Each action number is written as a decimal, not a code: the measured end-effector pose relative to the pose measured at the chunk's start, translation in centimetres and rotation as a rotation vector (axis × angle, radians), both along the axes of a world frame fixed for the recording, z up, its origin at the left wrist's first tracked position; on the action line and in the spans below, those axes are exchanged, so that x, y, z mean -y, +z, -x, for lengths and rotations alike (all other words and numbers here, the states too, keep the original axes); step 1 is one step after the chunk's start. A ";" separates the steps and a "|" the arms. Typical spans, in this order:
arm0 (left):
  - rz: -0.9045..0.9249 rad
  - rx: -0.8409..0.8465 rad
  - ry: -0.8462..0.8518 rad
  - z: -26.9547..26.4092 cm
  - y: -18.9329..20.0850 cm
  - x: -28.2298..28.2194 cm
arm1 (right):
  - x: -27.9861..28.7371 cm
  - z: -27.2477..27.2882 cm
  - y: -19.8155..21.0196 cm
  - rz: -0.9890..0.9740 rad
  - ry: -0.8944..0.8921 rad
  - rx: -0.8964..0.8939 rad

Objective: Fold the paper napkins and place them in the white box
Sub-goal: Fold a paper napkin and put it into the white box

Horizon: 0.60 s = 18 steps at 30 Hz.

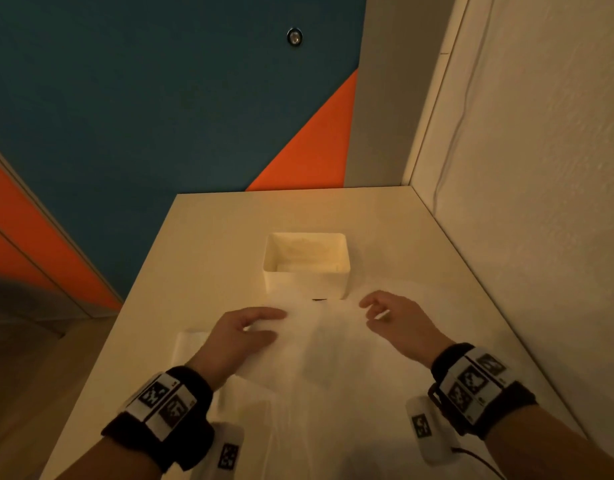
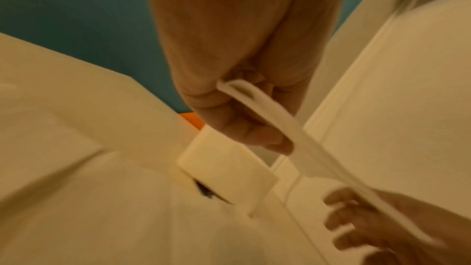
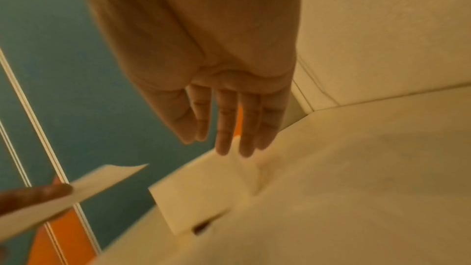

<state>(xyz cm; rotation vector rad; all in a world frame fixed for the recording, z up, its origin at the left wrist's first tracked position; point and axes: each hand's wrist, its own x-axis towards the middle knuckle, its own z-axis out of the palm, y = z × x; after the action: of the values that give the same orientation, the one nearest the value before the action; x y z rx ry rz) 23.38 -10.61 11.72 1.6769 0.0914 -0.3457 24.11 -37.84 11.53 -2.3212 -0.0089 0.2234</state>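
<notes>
A folded napkin [image 2: 267,126] is pinched by the left hand [image 1: 245,336]; the right hand [image 1: 399,320] is held loose-fingered, empty. The white box [image 1: 307,277] is placed straight ahead on the worktop [image 1: 212,244], nearer the left.

Dim amber light; blurred wrist views

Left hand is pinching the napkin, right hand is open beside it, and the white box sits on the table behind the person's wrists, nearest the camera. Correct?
Not quite. The head view shows the white box beyond the fingertips, farther from the camera. The left hand does pinch the napkin, and the right hand is open.
</notes>
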 end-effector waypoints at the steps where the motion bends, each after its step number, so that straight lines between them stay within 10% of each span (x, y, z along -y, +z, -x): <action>1: -0.032 0.007 0.076 0.0 -0.8 -0.9 | 0.6 0.1 -1.1 0.119 0.008 -0.019; 6: -0.271 0.002 0.297 -0.2 -4.4 -4.8 | 2.7 1.2 -5.5 0.446 0.020 -0.153; 18: -0.525 -0.052 0.296 0.7 -9.4 -9.6 | 3.3 1.5 -7.0 0.441 0.008 -0.158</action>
<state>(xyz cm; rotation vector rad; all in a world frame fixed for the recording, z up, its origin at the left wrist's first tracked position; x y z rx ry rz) 22.71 -0.96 2.37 2.1344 0.4995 -0.1448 22.59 -41.16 4.52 -2.7341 0.1213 0.4502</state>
